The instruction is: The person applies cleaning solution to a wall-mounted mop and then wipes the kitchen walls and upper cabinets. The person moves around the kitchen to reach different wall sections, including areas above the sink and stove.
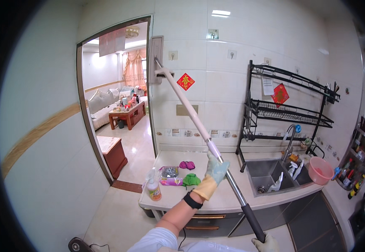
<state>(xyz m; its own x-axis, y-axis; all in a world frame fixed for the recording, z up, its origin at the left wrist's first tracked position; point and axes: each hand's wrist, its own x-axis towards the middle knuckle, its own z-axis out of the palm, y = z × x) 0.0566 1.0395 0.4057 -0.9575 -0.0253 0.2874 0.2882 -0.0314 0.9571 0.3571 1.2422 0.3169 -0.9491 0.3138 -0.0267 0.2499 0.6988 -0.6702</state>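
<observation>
A long-handled flat mop [198, 121] slants from the lower right up to the tiled wall [223, 85]. Its flat grey-beige head [157, 60] stands upright against the tiles, just right of the doorway's frame. My left hand [215, 176], in a yellow and pale-blue glove, grips the pole near its middle, over the counter. At the bottom edge my gloved right hand [266, 243] holds the dark grip [252, 222] at the pole's lower end; part of that hand is cut off. Wall hooks [172, 55] and a red diamond-shaped decoration [185, 82] sit beside the mop head.
The counter [201, 197] bears a spray bottle [153, 187], a green cloth [191, 179], a purple cloth [187, 165] and a packet of scourers [170, 172]. A black dish rack [291, 110] stands over the sink [266, 176], with a pink basin [321, 170] to the right. The open doorway [116, 104] shows a living room.
</observation>
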